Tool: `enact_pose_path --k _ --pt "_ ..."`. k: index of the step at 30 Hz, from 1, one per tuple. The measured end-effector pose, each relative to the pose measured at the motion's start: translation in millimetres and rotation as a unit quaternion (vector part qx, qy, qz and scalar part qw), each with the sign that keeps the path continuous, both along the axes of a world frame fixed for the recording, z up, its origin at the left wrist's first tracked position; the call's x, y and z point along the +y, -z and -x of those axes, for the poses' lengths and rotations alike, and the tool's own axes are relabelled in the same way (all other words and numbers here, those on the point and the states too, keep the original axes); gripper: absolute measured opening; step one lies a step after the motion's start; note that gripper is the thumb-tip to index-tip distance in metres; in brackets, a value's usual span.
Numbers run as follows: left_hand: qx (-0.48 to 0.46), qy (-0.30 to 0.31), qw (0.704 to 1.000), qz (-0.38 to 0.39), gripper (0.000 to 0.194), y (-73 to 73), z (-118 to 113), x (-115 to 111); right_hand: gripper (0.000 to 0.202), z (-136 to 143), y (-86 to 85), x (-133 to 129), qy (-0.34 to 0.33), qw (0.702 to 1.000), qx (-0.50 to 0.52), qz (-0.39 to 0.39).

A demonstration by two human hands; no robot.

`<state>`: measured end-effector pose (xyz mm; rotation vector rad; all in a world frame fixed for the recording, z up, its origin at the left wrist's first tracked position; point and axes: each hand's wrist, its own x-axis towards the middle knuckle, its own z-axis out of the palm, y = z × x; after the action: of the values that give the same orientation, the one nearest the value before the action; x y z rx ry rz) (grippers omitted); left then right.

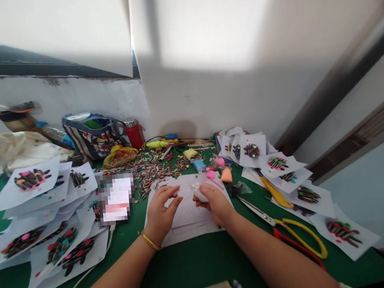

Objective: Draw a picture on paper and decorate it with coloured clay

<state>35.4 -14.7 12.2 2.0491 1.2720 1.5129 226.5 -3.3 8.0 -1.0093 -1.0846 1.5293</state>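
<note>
The right hand (214, 203) holds a small white lump (197, 192), maybe soft clay; the fingers are closed around it, so only its left end shows and its full shape is hidden. The left hand (162, 210) is just beside it, with thumb and fingers bent toward each other but with nothing visible between them; I cannot tell if the fingertips touch the lump. A gold bangle (151, 241) sits on the left wrist. Both hands rest over a white sheet of paper (188, 216) in the middle of the green table (189, 269), and the sheet is partly covered by them.

Far behind the sheet lies a loose heap of sunflower seeds (154, 169), with small pieces of coloured clay (221, 170) to its right. At the right, near the sheet, lie scissors with yellow and red handles (287, 232). On the left and on the right, many finished paper sheets (51, 228) overlap each other, so most pictures on them are half hidden; they show dark seed patterns with coloured dots. A phone (117, 200) on the left is blurred out. Far left, a striped bag (92, 137) stands against the wall, and the things beside it are smeared by motion and hard to make out.
</note>
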Motion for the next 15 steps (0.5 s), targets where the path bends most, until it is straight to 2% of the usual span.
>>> enact_pose_path --k 2,3,5,6,8,11,15 --pt "-0.014 -0.003 1.000 0.026 0.026 2.7 0.9 2.7 0.032 -6.2 2.7 6.2 0.033 0.990 -0.097 -0.093" --pt "-0.023 -0.004 0.999 0.040 0.026 3.8 1.4 3.6 0.034 -10.2 3.6 9.9 0.053 0.975 -0.156 -0.149" --pt "-0.043 -0.002 0.996 0.078 0.024 5.2 2.0 4.6 0.044 -18.6 5.1 18.0 0.105 0.922 -0.273 -0.254" --pt "-0.054 0.000 0.993 0.101 0.024 5.4 2.1 4.5 0.048 -22.2 6.0 21.9 0.110 0.898 -0.322 -0.279" --pt "-0.074 0.002 0.987 0.139 0.022 5.2 1.5 3.5 0.053 -27.0 9.0 29.0 0.114 0.870 -0.387 -0.284" --pt "-0.098 0.016 0.982 0.163 0.019 5.1 -1.6 1.3 0.045 -27.3 17.0 38.1 0.091 0.845 -0.435 -0.299" --pt "-0.125 0.049 0.973 0.186 0.019 8.5 -7.3 0.3 0.037 -24.0 29.9 47.6 0.069 0.827 -0.450 -0.331"
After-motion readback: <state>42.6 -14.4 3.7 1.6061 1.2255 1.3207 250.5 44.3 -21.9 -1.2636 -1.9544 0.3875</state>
